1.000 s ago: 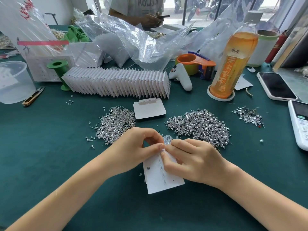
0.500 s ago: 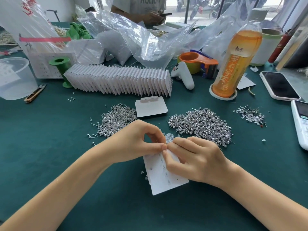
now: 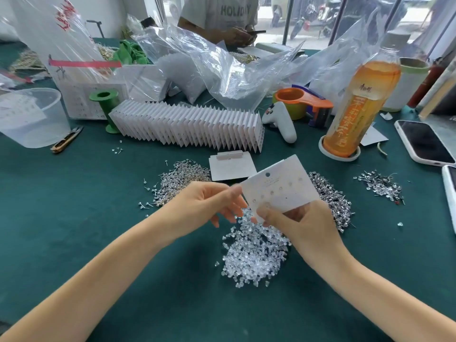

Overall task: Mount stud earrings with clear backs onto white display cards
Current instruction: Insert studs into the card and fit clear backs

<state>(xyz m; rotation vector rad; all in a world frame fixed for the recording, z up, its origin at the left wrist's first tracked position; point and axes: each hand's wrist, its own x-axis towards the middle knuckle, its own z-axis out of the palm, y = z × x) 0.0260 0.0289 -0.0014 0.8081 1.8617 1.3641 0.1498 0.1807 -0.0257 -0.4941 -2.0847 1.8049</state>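
I am watching the right hand (image 3: 302, 223) holding a white card (image 3: 280, 187) up off the green table (image 3: 74, 218), thumb on the near face and fingers curled behind its lower edge, so the hand is grasping the card by one margin. The card is standing tilted, its punched hang hole at the end farthest from the grip, and small studs are showing as pale dots across the face above the thumb. The left hand (image 3: 209, 202) is hovering just beside the card's left corner, fingers loosely bent; I cannot tell whether it is pinching anything. Directly below the grip a heap of clear backs (image 3: 256, 255) is lying on the cloth, with piles of loose studs (image 3: 180, 181) off to either side. I am judging the card light and fairly stiff but easy to crease, so edge holds clear of the holes look best. The backs are looking tiny, slick and springy, likely to skitter; I would be taking them singly at the fingertips. Stud posts are looking thin and bendable.
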